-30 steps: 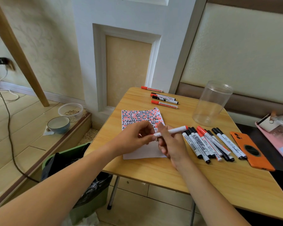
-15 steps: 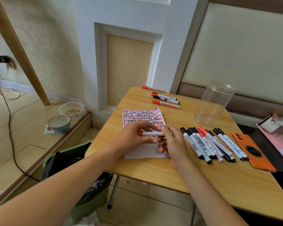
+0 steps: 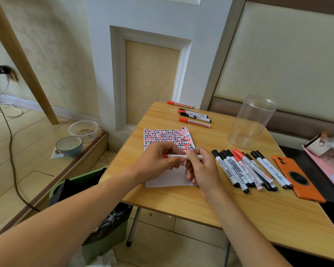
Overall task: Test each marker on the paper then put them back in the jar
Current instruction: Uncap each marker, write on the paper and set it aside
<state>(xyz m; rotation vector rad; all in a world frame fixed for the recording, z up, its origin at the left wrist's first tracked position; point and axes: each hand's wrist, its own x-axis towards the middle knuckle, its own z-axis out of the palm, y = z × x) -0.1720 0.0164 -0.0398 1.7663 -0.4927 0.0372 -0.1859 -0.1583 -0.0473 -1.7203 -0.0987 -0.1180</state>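
Marker (image 3: pixel 178 156), slim white plastic cylinder, pinched by both hands: left (image 3: pixel 158 162), right (image 3: pixel 201 168).

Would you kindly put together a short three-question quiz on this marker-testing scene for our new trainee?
1. True or false: the clear jar already holds several markers.
2. Multiple choice: what colour is the cap on the marker gripped by the left hand and right hand? A. black B. red C. blue
3. Fill in: the hands are working above the ____ covered in red and black marks.

Key
1. False; the jar looks empty.
2. B.
3. Paper.
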